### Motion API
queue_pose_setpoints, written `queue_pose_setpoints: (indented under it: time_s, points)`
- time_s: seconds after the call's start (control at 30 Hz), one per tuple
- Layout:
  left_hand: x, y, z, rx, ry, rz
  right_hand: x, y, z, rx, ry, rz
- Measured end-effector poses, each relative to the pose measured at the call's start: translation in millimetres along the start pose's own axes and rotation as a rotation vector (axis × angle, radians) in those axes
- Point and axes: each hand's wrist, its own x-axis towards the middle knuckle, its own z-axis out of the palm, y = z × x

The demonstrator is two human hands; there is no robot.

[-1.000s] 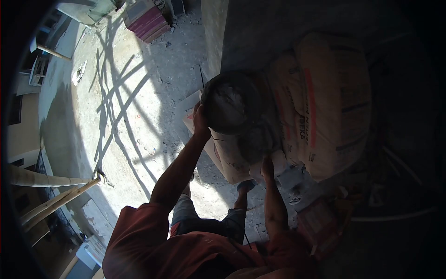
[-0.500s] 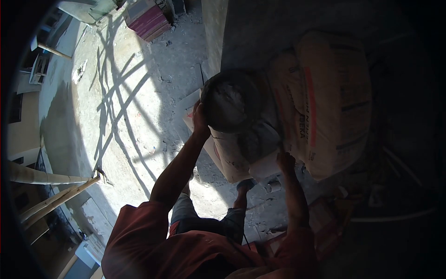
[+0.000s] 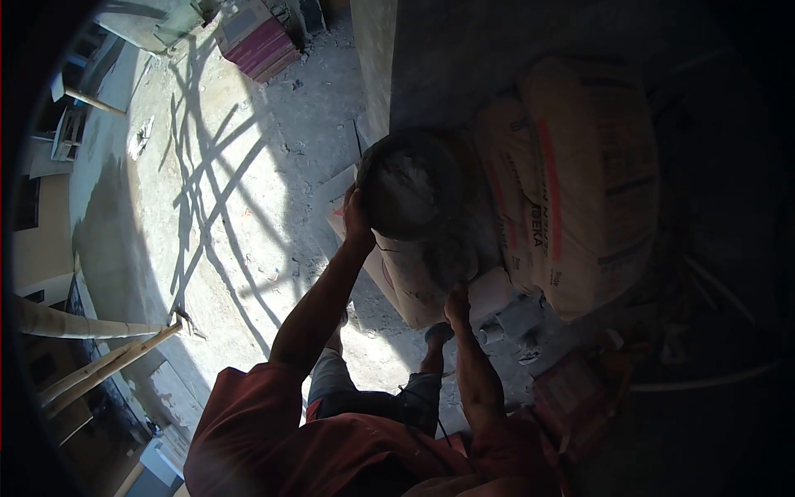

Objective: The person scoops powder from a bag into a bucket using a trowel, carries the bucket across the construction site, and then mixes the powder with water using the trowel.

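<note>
A dark round bucket with pale grey material inside stands at the upper end of an opened paper sack. My left hand is closed on the bucket's left rim. Lower right of it, my right hand is closed at the sack's opening, near grey powder. A dark shape extends from this fist over the powder, too dim to identify. Full printed sacks lie stacked to the right of the bucket.
A concrete pillar rises behind the bucket. Purple boxes stand on the floor at the top. Wooden poles lean in at the left. Red boxes and rubble lie at the lower right, in shadow.
My right hand has moved left and slightly down, away from the printed sacks, along the opened sack. My left hand stays on the bucket's rim.
</note>
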Motion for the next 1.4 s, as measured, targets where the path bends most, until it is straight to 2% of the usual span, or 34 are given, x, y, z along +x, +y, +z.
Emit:
queue_pose_setpoints:
  time_s: [0.03,0.1,0.13,0.2,0.27,0.33,0.47,0.53,0.63,0.67,0.73,0.9,1.07,1.13,1.27,1.33,1.4]
  points:
    - [-0.4,-1.3,1.5,-0.008,0.0,0.002,-3.0,0.4,-4.4,-0.004,0.005,-0.004]
    - [1.2,-0.1,0.1,-0.044,-0.002,-0.043,-22.0,-13.9,-13.5,-0.334,0.144,-0.288]
    - [2.2,1.3,0.3,-0.04,0.001,-0.037,-30.5,-29.1,-24.9,-0.331,0.139,-0.293]
    - [1.7,0.9,1.0,-0.065,0.038,-0.041,-41.6,-66.5,-58.5,-0.649,0.078,-0.188]
    - [3.4,-3.8,-3.3,-0.038,0.016,-0.037,-12.8,-78.3,-87.8,-0.817,0.052,-0.293]
    - [3.2,-6.0,-6.1,-0.007,-0.007,-0.032,40.5,-52.4,-103.3,-0.891,0.195,-0.558]
    - [3.2,-9.7,-7.5,-0.012,-0.024,-0.056,69.3,-70.4,-123.6,-0.853,0.114,-0.503]
    - [4.5,-9.4,-9.6,-0.002,-0.014,-0.069,72.4,-46.0,-124.8,-0.861,0.173,-0.841]
    - [6.1,-12.9,-12.1,0.005,-0.051,-0.058,70.9,-25.4,-117.4,-0.773,0.092,-0.78]
    - [6.5,-14.8,-14.9,0.119,-0.08,0.009,69.0,-20.1,-116.6,-0.772,0.087,-0.771]
    - [12.6,-19.3,-17.1,0.227,-0.117,0.089,71.3,-25.9,-114.0,-0.692,-0.14,-0.66]
    - [6.3,-5.0,-3.7,-0.131,-0.026,-0.133,68.3,-19.6,-78.7,-0.539,-0.217,-0.582]
    - [6.2,-6.4,-6.2,-0.005,-0.045,-0.058,63.4,-20.2,-65.0,-0.385,-0.384,-0.548]
    - [8.9,-7.5,-6.4,0.044,-0.04,-0.021,60.8,-28.0,-55.7,-0.146,-0.467,-0.36]
    - [7.7,-14.0,-7.8,0.052,-0.019,-0.057,54.7,-31.6,-49.8,-0.15,-0.407,-0.342]
    - [9.0,-9.2,-7.3,0.085,-0.035,-0.034,53.5,-47.6,-63.0,0.047,-0.596,-0.071]
    - [5.4,-8.0,-6.0,0.072,-0.036,-0.02,46.9,-57.0,-71.8,0.049,-0.605,-0.061]
